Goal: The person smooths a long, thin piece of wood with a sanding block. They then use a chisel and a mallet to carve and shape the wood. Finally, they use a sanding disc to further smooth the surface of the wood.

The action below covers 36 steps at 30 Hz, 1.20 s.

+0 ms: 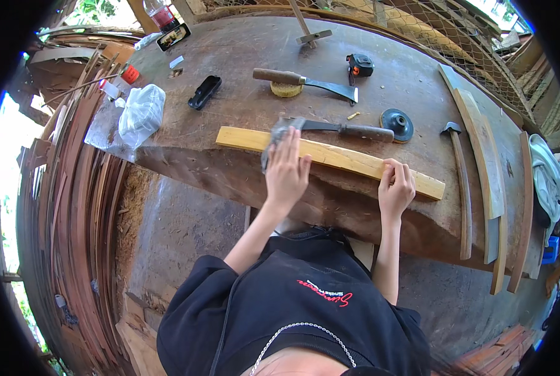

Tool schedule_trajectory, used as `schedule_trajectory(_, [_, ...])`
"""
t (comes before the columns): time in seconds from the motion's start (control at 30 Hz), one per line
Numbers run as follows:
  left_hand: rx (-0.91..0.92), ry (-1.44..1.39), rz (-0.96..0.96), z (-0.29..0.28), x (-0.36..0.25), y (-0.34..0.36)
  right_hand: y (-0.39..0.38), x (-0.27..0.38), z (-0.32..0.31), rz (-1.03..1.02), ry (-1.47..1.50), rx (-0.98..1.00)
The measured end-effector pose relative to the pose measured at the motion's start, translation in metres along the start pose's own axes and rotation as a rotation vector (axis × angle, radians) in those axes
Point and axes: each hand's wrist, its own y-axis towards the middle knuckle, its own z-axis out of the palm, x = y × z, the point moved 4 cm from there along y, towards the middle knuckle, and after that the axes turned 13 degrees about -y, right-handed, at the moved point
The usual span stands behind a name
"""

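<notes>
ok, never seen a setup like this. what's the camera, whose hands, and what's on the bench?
No machine here: the hands are a person's own, bare. The single picture comes from a wide fisheye camera worn on their head, looking down, so straight edges bend near the rim.

The left hand lies with fingers extended over a grey pad or cloth on a wooden bar. The right hand is curled at the bar's right part; whether it grips firmly is unclear.

Around them on the workbench: two wooden-handled blade tools, a tape measure, a black round disc, a black case and a plastic bag.
</notes>
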Motion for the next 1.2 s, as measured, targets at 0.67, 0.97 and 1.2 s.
schedule_trajectory(0.67, [-0.044, 0.086, 0.298, -0.075, 0.065, 0.017, -0.003, -0.002, 0.003, 0.0, 0.006, -0.006])
schedule_trajectory(0.97, [0.235, -0.062, 0.56, 0.007, -0.019, 0.021, 0.0, -0.001, 0.001, 0.0, 0.003, 0.0])
schedule_trajectory(1.2, [0.137, 0.138, 0.518, -0.073, 0.072, 0.034, -0.002, -0.002, 0.001, 0.006, 0.014, -0.035])
